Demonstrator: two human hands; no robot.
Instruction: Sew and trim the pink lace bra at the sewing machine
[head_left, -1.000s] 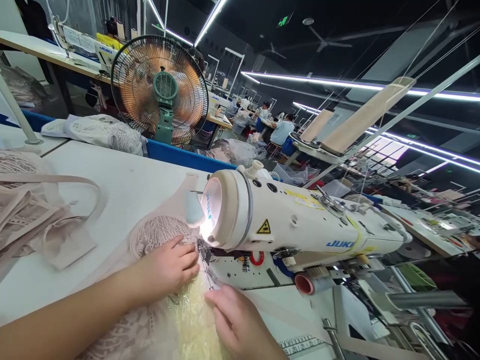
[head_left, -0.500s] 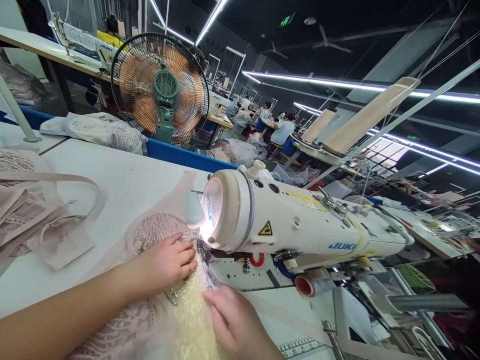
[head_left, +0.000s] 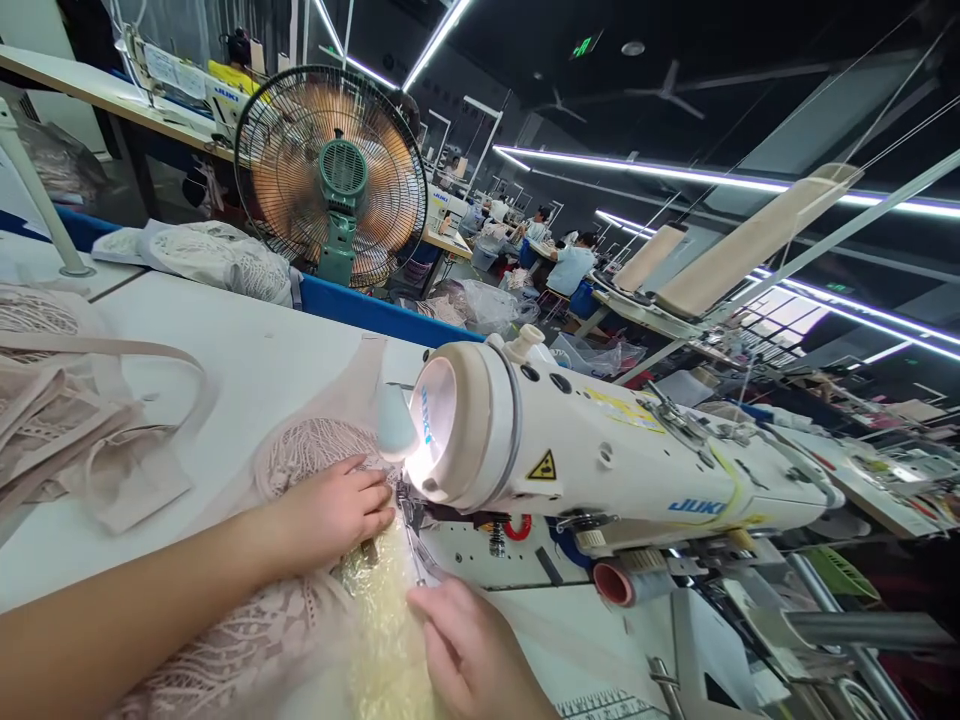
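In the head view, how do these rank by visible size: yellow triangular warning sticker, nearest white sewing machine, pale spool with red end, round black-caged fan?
Largest: white sewing machine
Round fan
Pale spool
Smallest: warning sticker

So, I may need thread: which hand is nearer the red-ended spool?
Right. The right hand sits left of the spool; the left hand is farther left, on the lace.

Matt, openwork lace cloth (head_left: 319, 450) is spread on the smooth surface (head_left: 240, 350); the near yellow strip (head_left: 386, 630) is faced in crinkled, glossy, plastic-looking film. The sewing machine (head_left: 600, 450) is coated in smooth, glossy paint; the far fan (head_left: 343, 170) is caged in metal wire.
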